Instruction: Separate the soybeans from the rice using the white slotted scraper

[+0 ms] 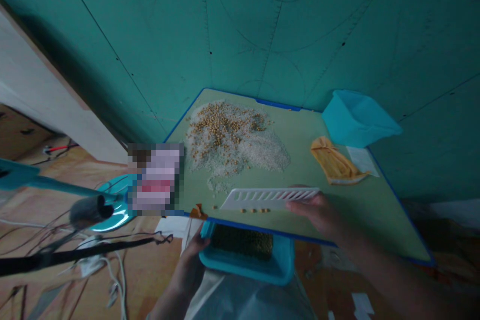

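My right hand (313,210) grips the right end of a white slotted plastic piece (275,197), held low over the table's front edge. A few yellow beans (253,211) lie just in front of it on the tabletop. Below the edge, my left hand (193,255) is closed on the left side of a turquoise plastic basin (247,272), with many small beans inside it. Farther back, a spread pile of white, rice-like grains (266,150) has yellow beans (219,125) mixed through its upper left part.
The folding table (292,135) has a blue rim and stands against a green wall (240,25). An upright turquoise container (345,120) and a crumpled yellow cloth bag (335,162) sit at right. A pixelated item (157,180) lies left; a dark pole (93,252) juts in.
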`<state>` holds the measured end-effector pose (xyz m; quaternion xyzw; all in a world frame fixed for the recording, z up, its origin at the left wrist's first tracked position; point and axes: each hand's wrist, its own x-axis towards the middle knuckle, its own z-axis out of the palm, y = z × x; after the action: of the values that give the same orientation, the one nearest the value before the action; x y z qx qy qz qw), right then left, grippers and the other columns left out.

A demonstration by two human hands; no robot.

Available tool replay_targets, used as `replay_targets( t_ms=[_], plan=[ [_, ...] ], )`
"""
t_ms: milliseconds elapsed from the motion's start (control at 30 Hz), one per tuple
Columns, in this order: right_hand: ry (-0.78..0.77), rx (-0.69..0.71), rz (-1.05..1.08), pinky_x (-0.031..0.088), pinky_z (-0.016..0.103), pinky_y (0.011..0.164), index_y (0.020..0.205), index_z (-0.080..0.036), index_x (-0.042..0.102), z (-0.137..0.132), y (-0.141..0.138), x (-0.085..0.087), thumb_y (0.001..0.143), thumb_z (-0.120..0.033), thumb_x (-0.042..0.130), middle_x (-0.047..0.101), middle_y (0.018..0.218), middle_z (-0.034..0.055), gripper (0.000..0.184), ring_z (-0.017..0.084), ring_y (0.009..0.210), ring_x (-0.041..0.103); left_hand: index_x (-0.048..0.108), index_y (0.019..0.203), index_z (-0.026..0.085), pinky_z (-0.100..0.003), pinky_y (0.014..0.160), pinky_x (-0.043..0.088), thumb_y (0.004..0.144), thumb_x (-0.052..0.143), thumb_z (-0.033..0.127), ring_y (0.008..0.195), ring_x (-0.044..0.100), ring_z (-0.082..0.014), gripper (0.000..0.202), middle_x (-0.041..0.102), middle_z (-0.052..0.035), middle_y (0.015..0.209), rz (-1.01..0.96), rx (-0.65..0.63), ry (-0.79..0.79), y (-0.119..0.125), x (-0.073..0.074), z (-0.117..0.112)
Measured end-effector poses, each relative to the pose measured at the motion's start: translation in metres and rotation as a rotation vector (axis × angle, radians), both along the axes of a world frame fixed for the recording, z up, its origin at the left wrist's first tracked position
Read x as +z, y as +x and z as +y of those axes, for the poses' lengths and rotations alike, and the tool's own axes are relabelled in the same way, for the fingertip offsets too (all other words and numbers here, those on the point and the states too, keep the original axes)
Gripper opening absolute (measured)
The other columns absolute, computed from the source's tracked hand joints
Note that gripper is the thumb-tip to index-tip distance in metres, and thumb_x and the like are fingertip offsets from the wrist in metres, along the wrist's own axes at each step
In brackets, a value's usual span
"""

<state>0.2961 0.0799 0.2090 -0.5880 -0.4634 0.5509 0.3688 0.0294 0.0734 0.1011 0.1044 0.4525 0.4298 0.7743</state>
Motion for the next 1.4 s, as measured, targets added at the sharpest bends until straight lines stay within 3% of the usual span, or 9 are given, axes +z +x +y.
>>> replay_targets(
  t_ms=[100,233,333,467,567,667,900,1167,1400],
  plan=[
    [-0.031,-0.005,-0.008,0.044,0.03,0.068,0.073,-0.02,0.066,-0.009,-0.004,0.006,0.066,-0.031,0.063,0.065,0.07,0.001,0.015,0.02,0.072,0.058,0.07,0.095,0.023,-0.039,0.081,0.046,0.054,0.068,0.026,0.101,0.058,-0.0346,0.041,0.075,-0.0017,0.088,-0.027,-0.047,0.056,0.003,0.014,-0.006],
    [-0.088,-0.042,0.031,0.045,0.028,0.071,0.076,-0.023,0.068,-0.019,-0.008,0.002,0.065,-0.036,0.064,0.065,0.07,-0.001,0.018,0.02,0.077,0.059,0.072,0.085,0.022,-0.036,0.069,0.05,0.057,0.065,0.025,0.078,0.066,-0.0303,0.029,0.075,-0.0012,0.068,-0.02,-0.097,0.121,0.005,0.02,-0.01],
    [-0.101,-0.071,0.101,0.045,0.028,0.076,0.079,-0.025,0.069,-0.025,-0.011,-0.003,0.065,-0.036,0.066,0.069,0.079,-0.0018,0.018,0.019,0.082,0.06,0.072,0.08,0.02,-0.036,0.071,0.05,0.061,0.062,0.025,0.066,0.067,-0.0262,0.023,0.075,-0.0026,0.073,-0.028,-0.147,0.122,0.005,0.016,-0.009],
    [-0.102,-0.157,0.232,0.046,0.028,0.078,0.079,-0.027,0.07,-0.029,-0.02,-0.005,0.06,-0.031,0.07,0.07,0.083,-0.0025,0.019,0.019,0.082,0.062,0.069,0.098,0.021,-0.038,0.081,0.045,0.063,0.059,0.023,0.089,0.063,-0.0295,0.037,0.073,-0.0032,0.095,-0.053,-0.123,0.114,0.009,0.011,-0.01],
    [-0.066,-0.25,0.287,0.046,0.029,0.079,0.082,-0.029,0.07,-0.032,-0.027,-0.004,0.06,-0.026,0.07,0.071,0.087,-0.0034,0.022,0.018,0.082,0.063,0.068,0.1,0.021,-0.041,0.087,0.04,0.062,0.06,0.023,0.103,0.056,-0.0324,0.039,0.072,-0.0035,0.098,-0.076,-0.123,0.073,0.015,0.007,-0.012],
    [-0.027,-0.276,0.307,0.044,0.03,0.083,0.086,-0.029,0.07,-0.036,-0.031,-0.004,0.06,-0.026,0.071,0.07,0.091,-0.0029,0.026,0.019,0.086,0.062,0.069,0.098,0.02,-0.041,0.09,0.038,0.06,0.061,0.024,0.105,0.055,-0.0332,0.039,0.073,-0.003,0.095,-0.089,-0.123,0.056,0.021,0.005,-0.013],
    [0.008,-0.159,0.233,0.043,0.034,0.083,0.08,-0.022,0.069,-0.043,-0.028,-0.008,0.065,-0.028,0.066,0.069,0.077,0.0021,0.017,0.019,0.077,0.062,0.07,0.095,0.021,-0.039,0.087,0.04,0.061,0.059,0.023,0.102,0.057,-0.0325,0.036,0.073,-0.0029,0.094,-0.086,-0.125,0.095,0.022,0.005,-0.015],
    [0.227,-0.379,0.148,0.043,0.035,0.085,0.081,-0.022,0.067,-0.011,0.007,-0.016,0.064,-0.022,0.066,0.069,0.085,0.0012,0.017,0.02,0.086,0.061,0.07,0.098,0.022,-0.036,0.087,0.041,0.058,0.064,0.021,0.109,0.053,-0.0313,0.04,0.074,-0.0015,0.09,-0.084,-0.021,0.091,0.009,0.005,-0.012],
    [0.185,-0.174,0.005,0.045,0.033,0.08,0.084,-0.022,0.066,-0.01,0.008,-0.012,0.071,-0.029,0.062,0.069,0.082,0.002,0.015,0.02,0.081,0.062,0.071,0.094,0.023,-0.039,0.087,0.043,0.056,0.067,0.025,0.109,0.051,-0.0348,0.039,0.073,-0.0015,0.094,-0.021,-0.015,0.093,0.005,0.015,-0.01]
  ],
)
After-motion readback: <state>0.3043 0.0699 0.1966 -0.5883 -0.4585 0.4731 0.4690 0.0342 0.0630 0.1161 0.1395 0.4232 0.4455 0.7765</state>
